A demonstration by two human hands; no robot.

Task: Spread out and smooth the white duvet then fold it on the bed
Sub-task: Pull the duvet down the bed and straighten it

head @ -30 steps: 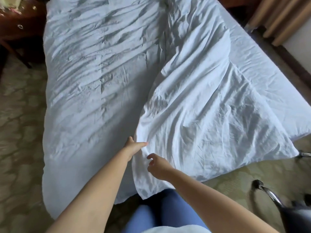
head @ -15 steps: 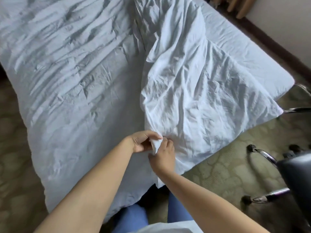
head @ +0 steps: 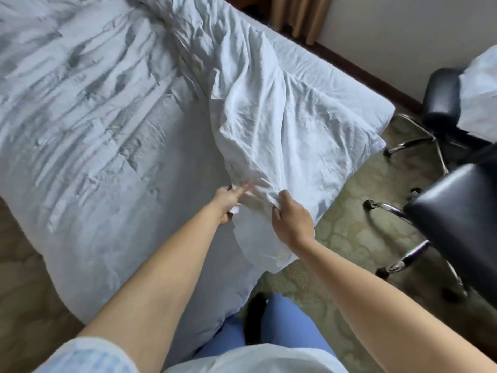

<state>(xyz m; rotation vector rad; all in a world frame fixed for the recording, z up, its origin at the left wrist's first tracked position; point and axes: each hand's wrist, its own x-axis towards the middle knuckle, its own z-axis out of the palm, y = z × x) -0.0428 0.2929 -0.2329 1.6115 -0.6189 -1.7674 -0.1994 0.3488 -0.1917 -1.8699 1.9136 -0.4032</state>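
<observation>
Right hand (head: 291,220) grips the folded-over edge of the crumpled white cotton duvet (head: 269,125); left hand (head: 228,201) pinches it alongside, forefinger extended. Duvet lies across the bed. Advisably separate the hands along the hem, drawing evenly.

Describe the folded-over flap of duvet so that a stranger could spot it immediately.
Start at the bed filling the picture's left. Its white duvet lies flat, except for the flap doubled over on the right. Only this part is gripped at its edge by both hands.
</observation>
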